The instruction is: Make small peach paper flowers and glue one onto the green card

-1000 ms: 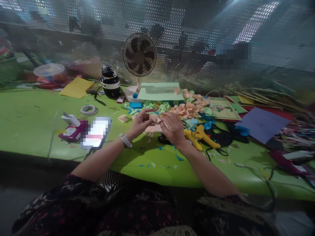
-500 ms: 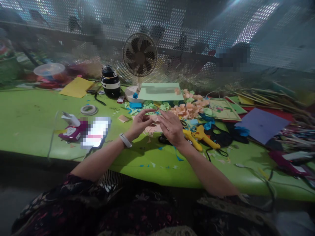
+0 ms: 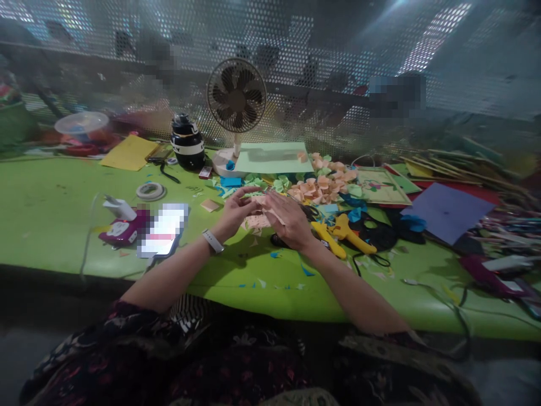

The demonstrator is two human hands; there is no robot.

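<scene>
My left hand (image 3: 235,213), with a white wristband, and my right hand (image 3: 288,220) meet over the green table (image 3: 51,214). Together they pinch a small piece of peach paper (image 3: 262,202) between the fingertips of both hands. Another peach sheet (image 3: 255,221) lies on the table just beneath them. A heap of folded peach and green paper flowers (image 3: 322,186) sits right behind my hands.
A small desk fan (image 3: 235,98) stands at the back on a pale green sheet. A phone (image 3: 163,232) and charger lie left; tape roll (image 3: 150,190) and black-white bottle (image 3: 187,142) further back. Yellow glue gun (image 3: 346,232), purple card (image 3: 446,211) and sticks lie right.
My hands have shifted slightly left and further from me while working the peach paper. The camera view has moved a little.
</scene>
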